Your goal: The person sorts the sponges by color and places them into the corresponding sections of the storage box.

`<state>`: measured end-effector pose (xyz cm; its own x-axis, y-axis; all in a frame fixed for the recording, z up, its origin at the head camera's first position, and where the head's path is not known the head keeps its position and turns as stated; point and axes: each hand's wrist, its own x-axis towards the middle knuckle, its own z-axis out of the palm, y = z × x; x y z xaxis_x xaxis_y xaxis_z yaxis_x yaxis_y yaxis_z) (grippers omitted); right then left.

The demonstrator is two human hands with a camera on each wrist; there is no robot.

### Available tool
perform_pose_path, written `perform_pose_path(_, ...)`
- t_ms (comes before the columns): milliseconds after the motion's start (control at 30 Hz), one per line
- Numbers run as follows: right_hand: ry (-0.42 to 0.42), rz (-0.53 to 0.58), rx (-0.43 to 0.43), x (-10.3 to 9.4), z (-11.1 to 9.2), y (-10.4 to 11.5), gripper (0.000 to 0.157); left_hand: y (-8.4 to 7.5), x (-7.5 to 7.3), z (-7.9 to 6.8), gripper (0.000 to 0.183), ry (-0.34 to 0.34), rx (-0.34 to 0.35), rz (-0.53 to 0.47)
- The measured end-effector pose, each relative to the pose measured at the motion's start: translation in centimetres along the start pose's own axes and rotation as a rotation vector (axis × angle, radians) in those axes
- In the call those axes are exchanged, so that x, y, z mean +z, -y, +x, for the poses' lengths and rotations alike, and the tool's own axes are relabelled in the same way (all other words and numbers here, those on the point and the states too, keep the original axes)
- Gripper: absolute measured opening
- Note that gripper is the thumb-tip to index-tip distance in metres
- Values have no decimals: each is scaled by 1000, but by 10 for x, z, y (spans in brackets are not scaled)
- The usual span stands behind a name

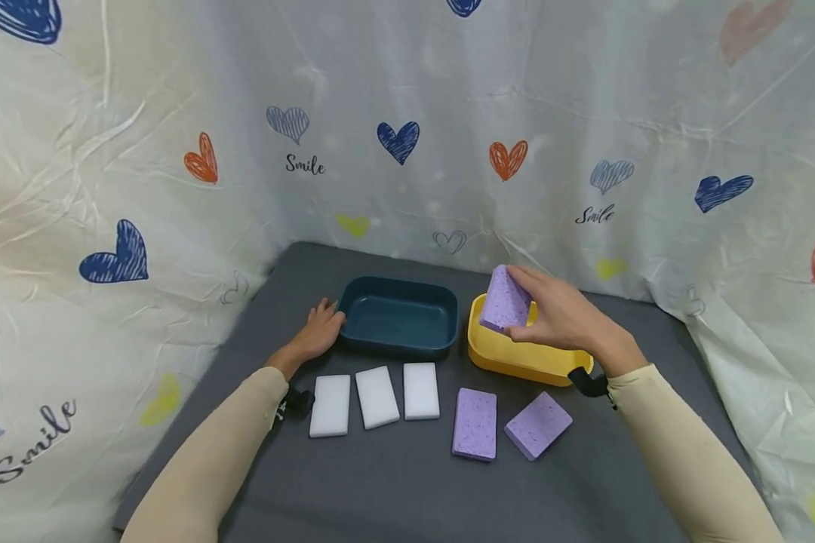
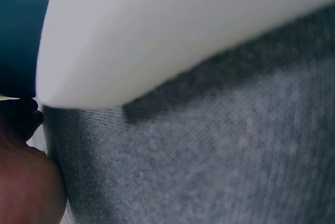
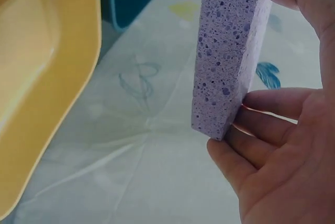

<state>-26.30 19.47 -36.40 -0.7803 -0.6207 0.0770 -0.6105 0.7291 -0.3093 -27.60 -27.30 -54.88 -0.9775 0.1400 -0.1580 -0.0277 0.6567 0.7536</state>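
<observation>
My right hand [image 1: 565, 311] pinches a purple sponge [image 1: 504, 299] above the left part of a yellow tub [image 1: 516, 368]. In the right wrist view, thumb and fingers press this pitted sponge [image 3: 222, 56] from opposite ends. At the left end of a dark teal tub [image 1: 399, 348] rests my left hand [image 1: 321, 329], its fingertips beside the wall and nothing gripped. Two more purple sponges, one upright [image 1: 475, 424] and one slanted [image 1: 539, 426], lie in front of the yellow tub.
Three white sponges, left [image 1: 330, 406], middle [image 1: 377, 397] and right [image 1: 421, 391], lie before the teal tub. The left one is close to my left wrist. A grey cloth [image 1: 394, 490] covers the table. Behind it hangs a heart-patterned curtain [image 1: 353, 75].
</observation>
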Motion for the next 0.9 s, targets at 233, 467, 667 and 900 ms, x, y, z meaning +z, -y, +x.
perform_pose_path(233, 18, -1, -44, 5, 44, 13, 108, 5, 1, 2, 77, -11, 27, 15)
perform_pose_path(467, 25, -3, -79, 20, 74, 21, 108, 15, 5, 9, 80, -19, 25, 17)
perform_pose_path(667, 72, 10, -91, 41, 94, 23, 105, 32, 11, 22, 97, -19, 33, 25)
perform_pose_path(900, 119, 33, -97, 67, 111, 24, 102, 34, 9, 24, 94, -22, 29, 35)
